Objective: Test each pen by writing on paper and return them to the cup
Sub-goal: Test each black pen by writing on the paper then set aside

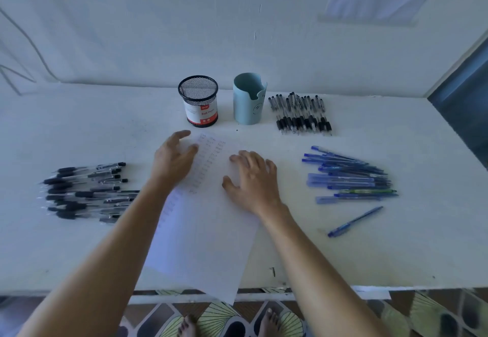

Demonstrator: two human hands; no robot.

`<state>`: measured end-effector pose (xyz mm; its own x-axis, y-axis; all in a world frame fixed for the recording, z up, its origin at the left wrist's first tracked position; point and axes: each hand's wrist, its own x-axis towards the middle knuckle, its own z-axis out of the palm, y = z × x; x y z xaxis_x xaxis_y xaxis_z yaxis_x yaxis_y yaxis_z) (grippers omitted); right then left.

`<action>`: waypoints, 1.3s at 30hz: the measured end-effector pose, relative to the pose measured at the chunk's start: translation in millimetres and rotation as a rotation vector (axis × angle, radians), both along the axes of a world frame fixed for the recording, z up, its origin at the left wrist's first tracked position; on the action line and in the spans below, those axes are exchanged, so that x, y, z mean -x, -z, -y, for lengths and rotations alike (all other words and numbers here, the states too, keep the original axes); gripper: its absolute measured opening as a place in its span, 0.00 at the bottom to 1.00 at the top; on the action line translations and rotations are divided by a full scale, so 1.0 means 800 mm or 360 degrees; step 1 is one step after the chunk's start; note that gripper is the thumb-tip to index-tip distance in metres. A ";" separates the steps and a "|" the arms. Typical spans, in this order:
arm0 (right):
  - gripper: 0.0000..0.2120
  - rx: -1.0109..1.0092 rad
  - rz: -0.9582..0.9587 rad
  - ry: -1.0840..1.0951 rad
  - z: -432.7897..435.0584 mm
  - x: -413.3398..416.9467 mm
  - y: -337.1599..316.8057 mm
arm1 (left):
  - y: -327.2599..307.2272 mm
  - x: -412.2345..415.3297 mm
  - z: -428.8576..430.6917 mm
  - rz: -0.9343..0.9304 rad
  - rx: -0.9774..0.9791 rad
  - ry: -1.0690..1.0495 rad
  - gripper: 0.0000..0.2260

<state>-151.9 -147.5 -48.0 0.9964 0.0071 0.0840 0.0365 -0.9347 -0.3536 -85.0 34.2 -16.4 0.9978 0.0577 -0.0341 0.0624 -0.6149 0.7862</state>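
Many faint scribbles [210,155] on paper [206,236]

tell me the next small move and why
Probably reach the right hand to the lone blue pen, which lies apart from the blue pile. Both hands are empty, with the right hand flat on the paper and the left hand over its upper left, so no pen is ready to write.
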 end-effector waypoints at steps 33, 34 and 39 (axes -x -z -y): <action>0.39 0.0178 -0.0076 -0.0061 0.003 0.019 0.009 | -0.052 0.059 -0.010 0.0514 0.1191 -0.0008 0.18; 0.39 0.0185 -0.0074 -0.0063 0.003 0.019 0.009 | -0.055 0.060 -0.006 0.0399 0.1357 0.0024 0.17; 0.40 0.0193 -0.0115 -0.0081 0.003 0.019 0.005 | -0.058 0.060 0.008 0.0049 0.1919 0.0012 0.11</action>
<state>-167.5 -149.6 -52.3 0.9980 0.0633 0.0076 0.0633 -0.9684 -0.2413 -133.2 27.9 30.3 0.9993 -0.0004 -0.0381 0.0328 0.5155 0.8563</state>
